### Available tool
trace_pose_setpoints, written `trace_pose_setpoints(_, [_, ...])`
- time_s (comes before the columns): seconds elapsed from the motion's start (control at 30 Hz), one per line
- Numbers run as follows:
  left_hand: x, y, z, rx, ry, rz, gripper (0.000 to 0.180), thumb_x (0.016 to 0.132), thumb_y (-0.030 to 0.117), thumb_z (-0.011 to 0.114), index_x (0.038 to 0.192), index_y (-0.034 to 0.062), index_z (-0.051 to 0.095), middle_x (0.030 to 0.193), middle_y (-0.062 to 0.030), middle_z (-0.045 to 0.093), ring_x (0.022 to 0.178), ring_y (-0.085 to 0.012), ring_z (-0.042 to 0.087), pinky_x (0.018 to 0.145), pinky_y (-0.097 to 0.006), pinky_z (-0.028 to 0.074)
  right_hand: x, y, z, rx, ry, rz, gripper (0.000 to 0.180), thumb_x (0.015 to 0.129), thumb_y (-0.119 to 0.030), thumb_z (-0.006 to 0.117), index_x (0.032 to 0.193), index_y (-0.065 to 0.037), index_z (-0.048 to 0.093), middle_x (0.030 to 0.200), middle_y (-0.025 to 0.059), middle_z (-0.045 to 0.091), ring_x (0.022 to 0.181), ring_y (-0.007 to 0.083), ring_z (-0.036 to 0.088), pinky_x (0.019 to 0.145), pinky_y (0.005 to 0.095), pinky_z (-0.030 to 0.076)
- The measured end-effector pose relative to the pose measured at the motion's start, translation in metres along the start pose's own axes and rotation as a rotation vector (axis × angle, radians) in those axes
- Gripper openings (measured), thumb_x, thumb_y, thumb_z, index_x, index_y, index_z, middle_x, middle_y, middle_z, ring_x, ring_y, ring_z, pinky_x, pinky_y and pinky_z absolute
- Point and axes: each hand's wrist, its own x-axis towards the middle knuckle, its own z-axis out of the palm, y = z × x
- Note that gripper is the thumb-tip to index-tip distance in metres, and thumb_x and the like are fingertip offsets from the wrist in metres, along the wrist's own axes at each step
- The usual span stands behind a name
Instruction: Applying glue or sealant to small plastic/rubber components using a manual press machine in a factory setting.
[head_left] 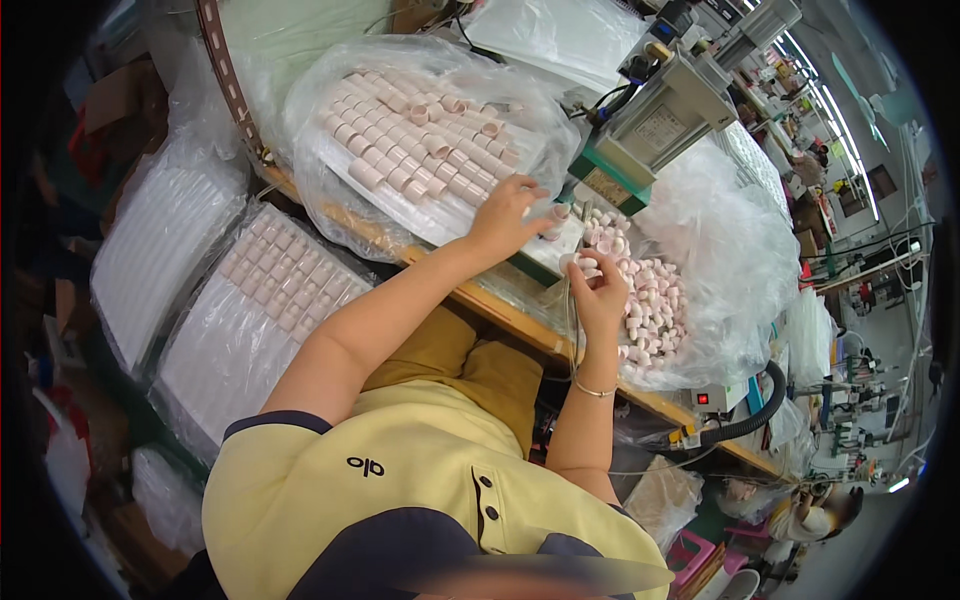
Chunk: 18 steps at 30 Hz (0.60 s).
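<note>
My left hand (505,218) reaches to the press's base, its thumb and fingers curved around a pale pink cylindrical cap (556,216). The press head (610,180), with its green lower block, hangs just beyond that cap. My right hand (601,291) pinches a small whitish-pink piece (586,266) between thumb and fingertips, at the near edge of a heap of similar small pieces (655,295). Left of the press, rows of pink cylindrical caps (400,140) lie on a white tray inside clear plastic.
Crumpled clear plastic (725,265) surrounds the heap on the right. At lower left stand a plastic-wrapped tray of pink caps (285,265) and another wrapped white stack (165,250). A black corrugated hose (750,415) curves by the wooden table edge (520,320). Another person (805,515) is far right.
</note>
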Motion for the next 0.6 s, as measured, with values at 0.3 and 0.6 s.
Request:
trace_pose_setpoints(0.3, [0.027,-0.027,0.053,-0.464,0.137,-0.249,0.017,0.076,0.020,0.069,0.078,0.0035,0.066,0.096,-0.0069,0.062,0.087,-0.0200,0.059,0.077,-0.030,0.047,0.065,0.015,0.030,-0.146,-0.004,-0.172,0.031,0.072,-0.015,0.072,0.099,-0.004,0.065,0.082,0.0056,0.063,0.062,0.0102,0.056,0.055,0.0240,0.046])
trace_pose_setpoints(0.6, [-0.011,-0.063,-0.051,-1.764,0.420,-0.779,0.023,0.089,0.018,0.054,0.109,0.0066,0.058,0.109,-0.0049,0.063,0.092,-0.0150,0.061,0.065,-0.026,0.051,0.090,0.048,0.049,-0.017,-0.104,-0.228,0.040,0.076,-0.011,0.071,0.111,-0.002,0.055,0.085,0.0041,0.059,0.069,0.0102,0.053,0.060,0.0240,0.045])
